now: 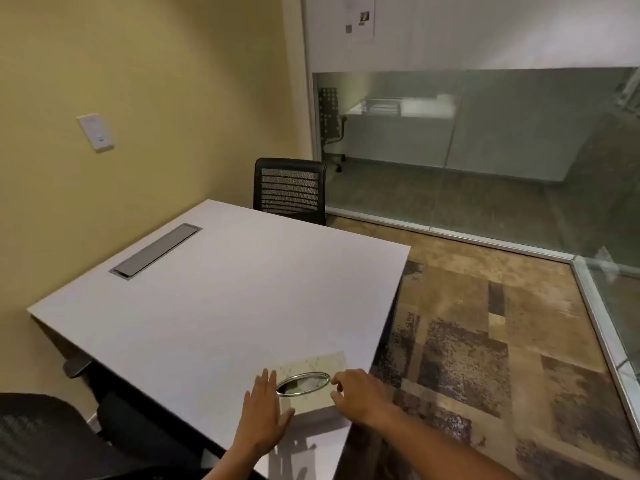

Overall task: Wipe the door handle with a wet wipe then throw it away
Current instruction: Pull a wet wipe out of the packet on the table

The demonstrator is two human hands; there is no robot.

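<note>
A speckled beige wipe box [317, 367] with an oval opening sits near the front right corner of the white table [225, 289]. White wipes show inside the opening. My left hand [265, 415] lies flat, fingers spread, against the box's left side. My right hand [358, 393] hovers at the box's right edge, with fingers curled close to the opening and nothing visibly held. No door handle is in view.
A black mesh chair [289, 188] stands at the table's far side, another [41, 441] at the near left. A grey cable hatch [156, 251] is set in the tabletop. Glass partitions [485, 161] bound the patterned carpet [485, 341] on the right.
</note>
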